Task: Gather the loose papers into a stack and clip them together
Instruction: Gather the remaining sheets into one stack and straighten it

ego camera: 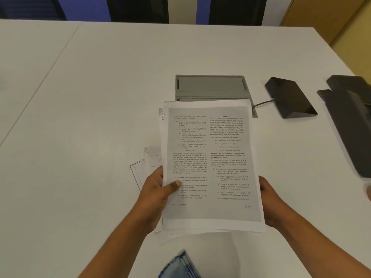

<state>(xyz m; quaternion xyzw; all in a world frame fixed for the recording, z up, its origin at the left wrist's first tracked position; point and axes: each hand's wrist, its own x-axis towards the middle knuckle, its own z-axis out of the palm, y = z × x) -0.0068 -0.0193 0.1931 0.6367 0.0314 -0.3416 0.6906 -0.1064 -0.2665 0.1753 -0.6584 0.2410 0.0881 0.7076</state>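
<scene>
My left hand point(154, 197) grips the paper stack point(210, 167) at its left edge, thumb on top of the printed pg, fingers underneath. Right hand point(270, 205) closes on the right edge, fingers hidden behind. Stack sits center frame, edges uneven. Two loose sheets point(148, 163) poke out at left on the white table point(90, 97). Grey cable box point(210, 87) just above, black wedge device point(291, 99) upper right.
</scene>
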